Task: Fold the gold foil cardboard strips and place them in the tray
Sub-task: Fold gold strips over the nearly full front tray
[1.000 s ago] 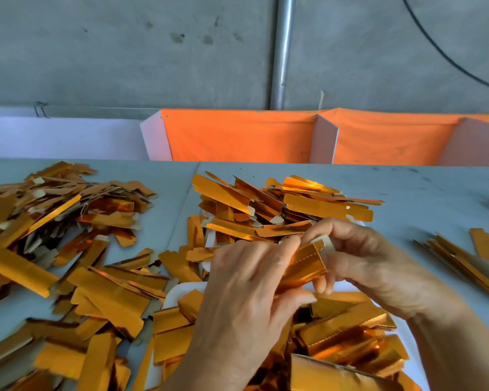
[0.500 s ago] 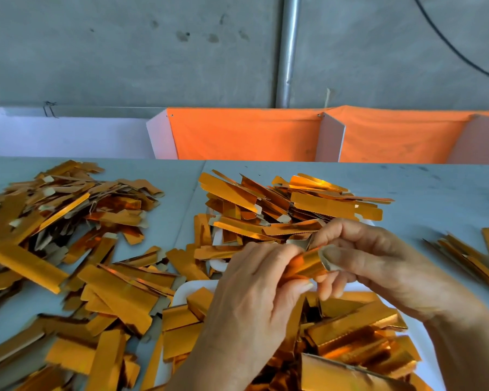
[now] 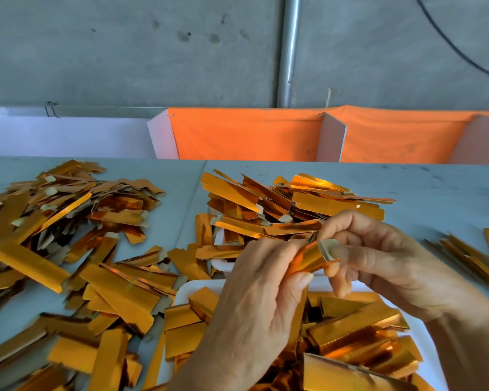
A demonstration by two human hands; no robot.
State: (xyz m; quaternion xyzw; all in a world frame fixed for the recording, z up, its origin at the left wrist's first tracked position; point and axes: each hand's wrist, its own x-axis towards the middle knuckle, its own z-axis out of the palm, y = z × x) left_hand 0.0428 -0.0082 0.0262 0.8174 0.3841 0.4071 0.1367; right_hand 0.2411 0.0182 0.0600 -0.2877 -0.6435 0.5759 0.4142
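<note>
Low in the frame, the white tray [image 3: 202, 285] of folded pieces lies directly beneath both hands. Just above it at centre, the left hand [image 3: 261, 303] and right hand [image 3: 378, 261] each pinch an end of one gold strip [image 3: 311, 258], its long axis running left-right between the fingertips. Farther up, loose strips [image 3: 302, 201] lie heaped on the table [image 3: 441, 190].
</note>
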